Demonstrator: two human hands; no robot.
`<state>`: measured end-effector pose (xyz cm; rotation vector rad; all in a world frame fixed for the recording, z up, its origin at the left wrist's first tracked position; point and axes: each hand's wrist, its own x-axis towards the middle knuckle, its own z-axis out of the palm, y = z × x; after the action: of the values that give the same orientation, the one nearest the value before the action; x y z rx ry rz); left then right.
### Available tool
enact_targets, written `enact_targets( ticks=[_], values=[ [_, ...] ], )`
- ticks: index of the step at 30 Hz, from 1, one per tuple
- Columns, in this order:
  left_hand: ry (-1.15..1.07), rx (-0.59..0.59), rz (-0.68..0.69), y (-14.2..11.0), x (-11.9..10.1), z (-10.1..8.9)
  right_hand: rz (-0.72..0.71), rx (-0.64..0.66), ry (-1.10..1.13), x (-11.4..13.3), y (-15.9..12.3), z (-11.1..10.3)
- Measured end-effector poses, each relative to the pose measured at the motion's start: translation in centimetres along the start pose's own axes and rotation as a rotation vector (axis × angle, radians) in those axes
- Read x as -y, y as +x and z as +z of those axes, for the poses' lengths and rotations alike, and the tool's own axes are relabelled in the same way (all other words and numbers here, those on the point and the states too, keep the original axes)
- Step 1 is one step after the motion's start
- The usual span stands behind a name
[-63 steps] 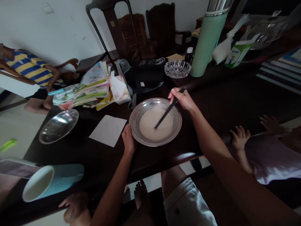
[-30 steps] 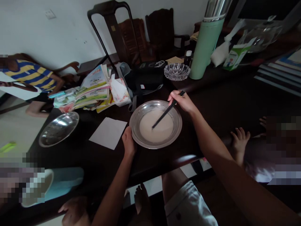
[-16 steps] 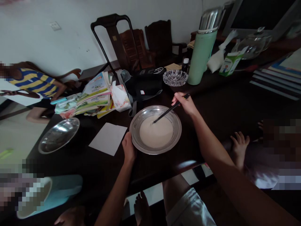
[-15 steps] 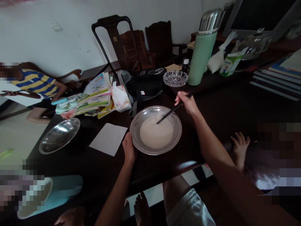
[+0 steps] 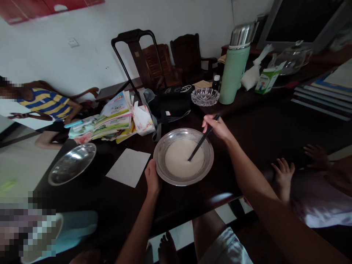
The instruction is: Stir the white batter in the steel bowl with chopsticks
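Observation:
A round steel bowl [image 5: 162, 172] stands on the dark table, holding a pale, milky batter [image 5: 178, 157]. My left hand [image 5: 152, 176] grips the bowl's rim at its left side. In my right hand [image 5: 216, 127], above the bowl's far right edge, is a pair of black chopsticks [image 5: 199, 146], slanting down with their tips in the batter. Whether they are two sticks pressed together is hard to make out. Left of the bowl lies a white sheet of paper [image 5: 128, 167], close to my left hand but apart from it.
Another steel bowl [image 5: 73, 164] sits at the table's left edge. Books [image 5: 114, 117], a black bag [image 5: 173, 104], a glass ashtray [image 5: 205, 97] and a green thermos [image 5: 233, 73] stand behind. On the right, another person's hand [image 5: 284, 176] rests at the table edge.
The chopstick tips have moved through the batter toward the near side of the bowl, and my right hand has shifted slightly left. My left hand keeps its place on the rim.

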<state>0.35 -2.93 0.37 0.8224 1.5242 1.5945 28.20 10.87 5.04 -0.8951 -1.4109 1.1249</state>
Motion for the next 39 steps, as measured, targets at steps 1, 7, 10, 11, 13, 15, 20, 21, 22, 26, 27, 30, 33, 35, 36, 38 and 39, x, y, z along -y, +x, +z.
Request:
enact_targets(
  ticks=[1,7,10,11,13,15,20,21,22,26,27,30,33,35,36,38,39],
  values=[
    [0.006,-0.001,-0.006,0.01,-0.01,-0.03,0.007,0.055,-0.01,0.04,-0.05,0.16],
    [0.034,0.003,0.011,-0.14,-0.44,0.06,-0.021,-0.129,-0.002,-0.05,0.11,-0.16],
    [0.015,0.008,0.018,-0.11,-0.47,0.05,0.012,-0.012,0.017,-0.02,0.04,-0.05],
    [0.013,0.007,0.021,-0.08,-0.45,0.04,0.021,0.045,0.013,0.01,0.01,0.08],
    [0.006,0.003,0.023,-0.01,-0.35,0.0,0.009,0.068,-0.003,0.02,0.02,0.17],
    [-0.006,0.007,0.018,0.04,-0.2,-0.04,-0.018,-0.037,-0.009,-0.06,0.11,-0.07],
    [-0.042,0.019,0.006,0.03,0.12,-0.18,-0.005,-0.064,0.021,-0.17,0.09,-0.37],
    [-0.039,0.02,0.012,0.0,0.11,-0.2,0.01,0.001,0.015,-0.11,0.04,-0.22],
    [-0.032,0.021,0.019,-0.02,0.08,-0.22,0.021,0.054,0.006,-0.04,0.0,-0.08],
    [-0.007,0.041,0.042,-0.07,-0.07,-0.24,-0.014,-0.08,-0.019,0.05,0.09,-0.25],
    [-0.006,0.046,0.046,-0.07,-0.07,-0.25,-0.02,-0.135,-0.012,0.02,0.12,-0.39],
    [-0.017,0.04,0.048,-0.02,0.01,-0.24,0.007,-0.073,0.022,-0.04,0.06,-0.29],
    [-0.013,0.028,0.041,-0.01,-0.01,-0.2,0.038,0.091,0.011,0.02,-0.11,0.33],
    [-0.008,0.025,0.039,-0.04,-0.11,-0.15,0.022,0.058,-0.006,0.0,-0.09,0.4],
    [-0.009,0.026,0.037,-0.07,-0.17,-0.12,0.008,0.0,-0.005,-0.04,-0.05,0.28],
    [-0.016,0.025,0.033,-0.11,-0.26,-0.1,-0.012,-0.109,0.015,-0.16,0.05,-0.04],
    [-0.017,0.024,0.033,-0.13,-0.27,-0.11,-0.014,-0.125,0.03,-0.22,0.08,-0.13]
  ],
)
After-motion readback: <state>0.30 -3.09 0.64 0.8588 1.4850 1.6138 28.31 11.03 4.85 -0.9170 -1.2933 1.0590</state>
